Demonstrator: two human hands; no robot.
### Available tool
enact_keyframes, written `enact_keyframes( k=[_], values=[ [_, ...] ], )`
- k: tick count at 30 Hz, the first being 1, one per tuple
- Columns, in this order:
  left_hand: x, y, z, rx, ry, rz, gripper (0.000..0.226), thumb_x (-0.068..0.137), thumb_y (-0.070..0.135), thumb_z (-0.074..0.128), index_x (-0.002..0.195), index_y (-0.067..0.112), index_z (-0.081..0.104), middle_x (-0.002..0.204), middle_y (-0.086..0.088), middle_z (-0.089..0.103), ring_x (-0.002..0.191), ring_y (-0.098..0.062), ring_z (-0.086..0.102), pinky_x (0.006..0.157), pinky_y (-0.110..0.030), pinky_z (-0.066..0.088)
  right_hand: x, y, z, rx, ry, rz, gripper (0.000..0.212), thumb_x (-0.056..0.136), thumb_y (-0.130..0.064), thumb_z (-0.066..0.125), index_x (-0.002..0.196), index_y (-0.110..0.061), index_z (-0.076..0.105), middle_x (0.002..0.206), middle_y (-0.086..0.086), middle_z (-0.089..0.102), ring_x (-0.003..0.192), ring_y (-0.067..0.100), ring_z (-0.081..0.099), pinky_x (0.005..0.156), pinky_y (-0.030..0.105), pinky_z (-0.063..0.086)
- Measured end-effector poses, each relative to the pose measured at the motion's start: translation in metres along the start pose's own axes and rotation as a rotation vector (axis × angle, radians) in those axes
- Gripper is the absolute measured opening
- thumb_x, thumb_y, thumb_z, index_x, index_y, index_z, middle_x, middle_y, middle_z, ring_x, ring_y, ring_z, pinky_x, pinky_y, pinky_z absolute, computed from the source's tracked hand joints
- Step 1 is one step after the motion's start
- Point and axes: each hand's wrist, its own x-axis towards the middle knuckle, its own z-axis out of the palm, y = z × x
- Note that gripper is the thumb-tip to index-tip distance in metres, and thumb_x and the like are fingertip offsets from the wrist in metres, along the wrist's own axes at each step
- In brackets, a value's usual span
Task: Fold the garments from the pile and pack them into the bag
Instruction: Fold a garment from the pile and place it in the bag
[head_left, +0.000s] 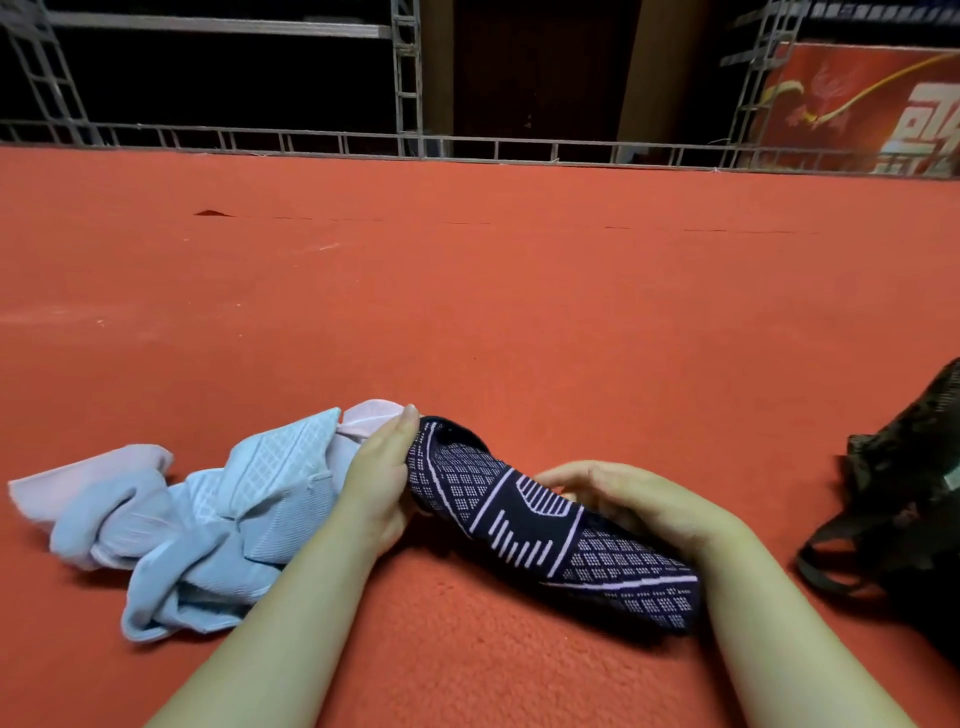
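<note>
A dark navy sock (550, 525) with a white grid pattern lies slanted on the red carpet, held off the floor at its upper end. My left hand (382, 470) grips that upper end, fingers curled around it. My right hand (623, 496) curls over the sock's middle from the right, thumb side hidden beneath the fabric. Left of my left hand sits a crumpled pile of pale blue garments (208, 514) with a pinkish piece on top. A dark camouflage bag (904, 499) with a strap stands at the right edge.
Red carpet (467, 312) stretches ahead to a low metal truss rail (467, 145). Behind the rail are dark shelving and a red poster (872, 109) at the upper right. A seam runs across the carpet further out.
</note>
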Motion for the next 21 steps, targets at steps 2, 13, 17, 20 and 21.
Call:
enact_keyframes(
  k=[2,13,17,20,21],
  values=[
    [-0.004,0.006,0.002,-0.035,-0.058,0.006,0.033,0.096,0.030,0.041,0.085,0.005,0.060,0.069,-0.007,0.069,0.062,-0.015,0.067,0.059,-0.024,0.056,0.001,-0.010,0.013,-0.211,0.252,-0.045,0.052,0.069,-0.063,0.064,0.103,-0.024,0.069,0.094,-0.005,0.069,0.082,0.013,0.058,0.070,0.028,0.046],
    [-0.027,0.007,0.011,-0.010,-0.423,0.043,0.043,0.057,0.056,0.081,0.062,0.020,0.059,0.058,-0.001,0.055,0.051,-0.010,0.051,0.048,-0.020,0.044,0.014,-0.021,0.059,-0.126,0.381,-0.406,0.018,0.084,-0.004,0.066,0.071,-0.016,0.067,0.064,-0.004,0.064,0.062,0.007,0.058,0.064,0.022,0.047],
    [-0.020,0.004,0.004,-0.004,-0.424,0.002,0.046,0.047,0.049,0.089,0.065,0.017,0.062,0.058,-0.002,0.056,0.049,-0.010,0.050,0.046,-0.021,0.040,0.008,-0.028,0.057,0.283,0.295,-0.437,0.011,0.084,-0.011,0.057,0.074,-0.006,0.059,0.061,0.001,0.061,0.054,0.007,0.055,0.055,0.018,0.047],
    [-0.020,0.003,0.003,-0.042,-0.468,-0.033,0.038,0.049,0.031,0.091,0.065,0.013,0.062,0.055,-0.001,0.058,0.044,-0.008,0.052,0.044,-0.017,0.042,0.001,-0.031,0.052,0.457,0.177,-0.453,0.031,0.089,-0.022,0.049,0.062,-0.014,0.063,0.056,0.001,0.056,0.049,0.010,0.052,0.048,0.020,0.044],
    [-0.020,0.003,0.003,-0.055,-0.501,-0.004,0.034,0.052,0.032,0.090,0.064,0.016,0.063,0.060,0.000,0.058,0.048,-0.008,0.051,0.046,-0.018,0.042,-0.001,-0.031,0.052,0.445,0.163,-0.447,0.034,0.086,-0.026,0.050,0.055,-0.018,0.061,0.051,-0.002,0.051,0.045,0.009,0.048,0.044,0.019,0.040]
  ],
)
